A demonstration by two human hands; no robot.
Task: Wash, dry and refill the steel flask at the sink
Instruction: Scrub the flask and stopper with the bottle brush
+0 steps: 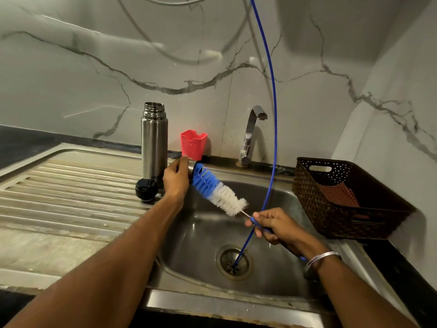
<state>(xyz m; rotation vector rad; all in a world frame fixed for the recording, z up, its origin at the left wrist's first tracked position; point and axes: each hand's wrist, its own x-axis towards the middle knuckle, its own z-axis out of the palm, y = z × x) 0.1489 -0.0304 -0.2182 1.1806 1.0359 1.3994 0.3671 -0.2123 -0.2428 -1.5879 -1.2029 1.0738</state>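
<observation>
The steel flask (155, 140) stands upright and uncapped on the drainboard, at the sink's back left rim. Its black cap (146, 189) lies just in front of it. My right hand (272, 226) grips the blue handle of a bottle brush (217, 191), whose blue and white bristles point up and left over the basin. My left hand (176, 178) is at the brush's blue tip, to the right of the flask. Its fingers curl round a small dark round piece (194, 170) there, and I cannot make out what that piece is.
A red plastic cup (193, 144) sits on the back ledge beside the faucet (250, 136), which is not running. A thin blue hose (274, 129) hangs from above into the drain (234, 262) of the sink (201, 235). A brown basket (307, 185) holding a checked cloth (340, 195) stands at the right.
</observation>
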